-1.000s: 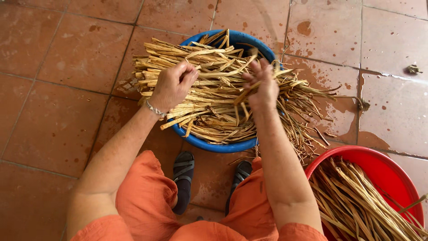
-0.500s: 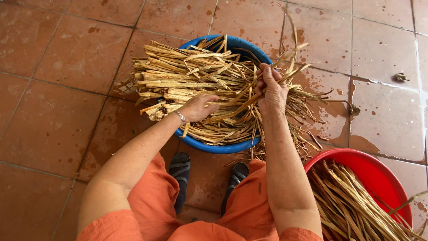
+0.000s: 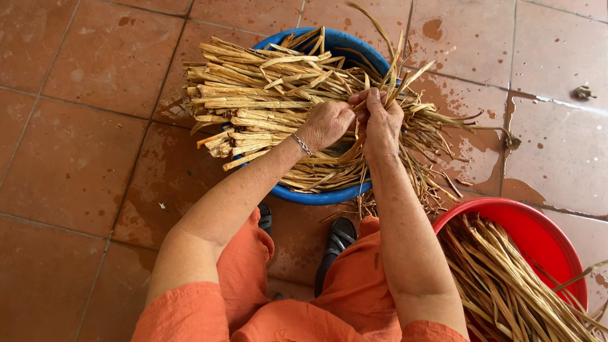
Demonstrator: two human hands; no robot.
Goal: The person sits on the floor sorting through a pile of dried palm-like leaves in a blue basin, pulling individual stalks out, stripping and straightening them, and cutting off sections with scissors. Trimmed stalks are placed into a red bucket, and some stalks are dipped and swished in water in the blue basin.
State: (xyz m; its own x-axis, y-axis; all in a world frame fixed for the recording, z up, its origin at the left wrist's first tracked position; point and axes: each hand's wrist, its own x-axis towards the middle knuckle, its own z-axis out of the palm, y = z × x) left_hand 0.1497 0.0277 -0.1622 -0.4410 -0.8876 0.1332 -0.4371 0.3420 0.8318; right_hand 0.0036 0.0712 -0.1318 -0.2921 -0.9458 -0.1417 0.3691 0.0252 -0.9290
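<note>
I see my left hand (image 3: 326, 123) and right hand (image 3: 380, 120) meeting over a blue basin (image 3: 329, 196), fingers curled shut around a few dried reed strips (image 3: 253, 95) lifted from the pile beneath them, seemingly to separate them. A red basin (image 3: 538, 231) holds more strips.

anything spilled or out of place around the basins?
Yes. Wet patches darken the terracotta floor tiles right of the round blue plastic basin, and loose tan dried plant strips trail over its rim onto that wet floor. A small clump of debris lies alone on the tile at upper right. The red basin looks tidy.
</note>
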